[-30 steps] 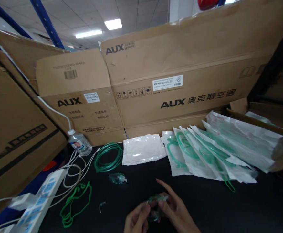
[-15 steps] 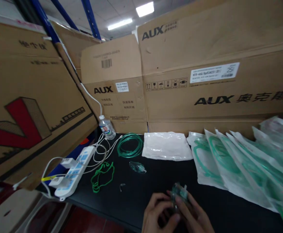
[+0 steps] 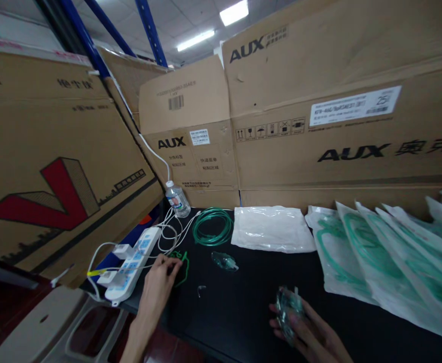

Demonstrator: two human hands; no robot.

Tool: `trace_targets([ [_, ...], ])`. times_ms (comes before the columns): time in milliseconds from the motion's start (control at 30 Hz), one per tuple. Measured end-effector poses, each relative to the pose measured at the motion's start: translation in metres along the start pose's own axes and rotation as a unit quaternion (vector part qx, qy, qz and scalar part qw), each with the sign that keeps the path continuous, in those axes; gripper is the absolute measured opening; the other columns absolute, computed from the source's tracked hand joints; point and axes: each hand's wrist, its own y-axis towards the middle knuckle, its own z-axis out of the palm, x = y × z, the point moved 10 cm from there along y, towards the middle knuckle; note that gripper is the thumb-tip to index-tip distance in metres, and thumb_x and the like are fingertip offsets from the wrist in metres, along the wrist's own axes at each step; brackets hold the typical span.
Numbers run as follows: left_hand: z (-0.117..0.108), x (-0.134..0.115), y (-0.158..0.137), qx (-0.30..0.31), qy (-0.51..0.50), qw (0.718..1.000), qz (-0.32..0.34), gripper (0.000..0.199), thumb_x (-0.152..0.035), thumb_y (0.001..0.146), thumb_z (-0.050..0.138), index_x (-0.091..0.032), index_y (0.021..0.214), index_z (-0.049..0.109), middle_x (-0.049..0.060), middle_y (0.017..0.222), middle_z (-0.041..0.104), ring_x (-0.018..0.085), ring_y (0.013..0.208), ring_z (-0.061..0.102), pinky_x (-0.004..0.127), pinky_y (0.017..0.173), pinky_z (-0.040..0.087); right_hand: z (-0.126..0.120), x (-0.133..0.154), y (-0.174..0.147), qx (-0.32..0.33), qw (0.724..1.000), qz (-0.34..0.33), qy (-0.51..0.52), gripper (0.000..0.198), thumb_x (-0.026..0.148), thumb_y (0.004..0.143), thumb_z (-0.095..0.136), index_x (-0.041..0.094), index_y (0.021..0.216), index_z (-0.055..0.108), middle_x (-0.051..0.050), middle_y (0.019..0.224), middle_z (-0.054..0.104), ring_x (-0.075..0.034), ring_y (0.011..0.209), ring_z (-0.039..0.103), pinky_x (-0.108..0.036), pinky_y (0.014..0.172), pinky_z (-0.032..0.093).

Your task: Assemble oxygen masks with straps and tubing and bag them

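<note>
My left hand (image 3: 161, 276) reaches to the table's left part, its fingers pinched on the green elastic strap (image 3: 187, 268). Some of the strap is hidden under that hand. On the right, near the front, my right hand (image 3: 314, 330) holds a clear green-tinted plastic mask (image 3: 287, 306) above the black table, fingers wrapped around it. Between the hands lies a smaller clear greenish plastic piece (image 3: 224, 261) with a pale end. Close to the left hand is a tiny bent metallic-looking strip (image 3: 201, 289). Behind them rests a coil of green tubing (image 3: 198, 233).
A white pouch (image 3: 272, 229) lies at the back. Several pouches of green tubing (image 3: 344, 257) overlap on the right. At left are a power strip (image 3: 133, 264) with cables and a plastic bottle (image 3: 178, 200). Cardboard (image 3: 274, 166) walls the back; a stool (image 3: 41, 327) stands lower left.
My left hand has left the mask and moved left to the green strap, closing on it. The mask stays in my right hand. The camera view has turned slightly left.
</note>
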Motion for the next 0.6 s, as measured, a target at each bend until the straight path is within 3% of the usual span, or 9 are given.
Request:
trace_targets([
  [133, -0.042, -0.035, 0.015, -0.063, -0.028, 0.998, -0.003, 0.05, -0.066, 0.09, 0.055, -0.021, 0.098, 0.076, 0.008, 0.098, 0.07, 0.026, 0.082, 0.065, 0.037, 0.074, 0.052, 0.004, 0.006, -0.004, -0.004, 1.0, -0.025, 0.006, 0.058, 0.052, 0.071, 0.092, 0.02, 0.117, 0.078, -0.015, 0.108, 0.08, -0.035, 0.095, 0.077, -0.05, 0.089, 0.06],
  [167, -0.063, -0.046, 0.013, -0.115, -0.077, 0.99, -0.012, 0.047, -0.065, 0.087, 0.061, -0.021, 0.096, 0.075, 0.007, 0.098, 0.072, 0.025, 0.084, 0.065, 0.035, 0.076, 0.052, 0.004, 0.008, -0.005, -0.008, 0.999, -0.035, 0.01, 0.057, 0.052, 0.073, 0.091, 0.02, 0.119, 0.077, -0.015, 0.108, 0.08, -0.034, 0.094, 0.077, -0.049, 0.088, 0.06],
  [233, -0.089, -0.068, 0.005, -0.163, -0.197, 0.966, -0.036, 0.037, -0.058, 0.086, 0.069, -0.023, 0.098, 0.073, 0.002, 0.093, 0.072, 0.022, 0.084, 0.066, 0.031, 0.078, 0.053, 0.006, 0.012, -0.007, -0.005, 0.999, -0.044, 0.009, 0.055, 0.051, 0.077, 0.089, 0.021, 0.12, 0.076, -0.015, 0.11, 0.08, -0.033, 0.095, 0.077, -0.048, 0.089, 0.059],
  [333, -0.095, -0.107, -0.018, -0.194, -0.35, 0.916, -0.026, 0.026, -0.047, 0.088, 0.073, -0.024, 0.1, 0.071, -0.001, 0.091, 0.073, 0.017, 0.079, 0.068, 0.026, 0.075, 0.056, 0.01, 0.013, -0.013, 0.008, 0.999, -0.041, 0.004, 0.054, 0.051, 0.077, 0.089, 0.022, 0.121, 0.076, -0.015, 0.11, 0.079, -0.032, 0.094, 0.077, -0.046, 0.088, 0.058],
  [400, -0.071, -0.128, -0.035, -0.167, -0.415, 0.894, -0.004, 0.024, -0.045, 0.089, 0.073, -0.022, 0.095, 0.071, 0.001, 0.092, 0.074, 0.019, 0.084, 0.071, 0.028, 0.076, 0.058, 0.008, 0.012, -0.018, 0.001, 0.999, -0.046, 0.01, 0.056, 0.052, 0.076, 0.089, 0.023, 0.123, 0.076, -0.016, 0.109, 0.079, -0.032, 0.091, 0.077, -0.045, 0.084, 0.059],
  [467, -0.023, -0.14, -0.053, -0.086, -0.441, 0.893, -0.022, 0.025, -0.046, 0.091, 0.07, -0.021, 0.089, 0.071, 0.004, 0.092, 0.076, 0.021, 0.088, 0.073, 0.029, 0.078, 0.06, 0.002, 0.011, -0.025, -0.009, 0.998, -0.054, 0.026, 0.057, 0.053, 0.077, 0.088, 0.024, 0.124, 0.075, -0.016, 0.11, 0.079, -0.032, 0.087, 0.077, -0.045, 0.081, 0.059],
  [533, 0.038, -0.145, -0.074, 0.042, -0.43, 0.9, -0.052, 0.028, -0.048, 0.093, 0.067, -0.021, 0.092, 0.074, 0.006, 0.095, 0.078, 0.023, 0.091, 0.074, 0.03, 0.082, 0.061, -0.008, 0.01, -0.034, -0.019, 0.997, -0.062, 0.048, 0.054, 0.05, 0.078, 0.088, 0.026, 0.124, 0.075, -0.016, 0.111, 0.079, -0.031, 0.086, 0.077, -0.045, 0.08, 0.059],
  [600, 0.089, -0.157, -0.099, 0.179, -0.367, 0.913, -0.008, 0.025, -0.045, 0.093, 0.067, -0.022, 0.093, 0.077, 0.007, 0.092, 0.079, 0.023, 0.088, 0.075, 0.03, 0.081, 0.06, -0.02, 0.011, -0.044, -0.038, 0.995, -0.069, 0.062, 0.05, 0.048, 0.081, 0.086, 0.028, 0.125, 0.074, -0.014, 0.112, 0.079, -0.031, 0.087, 0.078, -0.045, 0.081, 0.058],
])
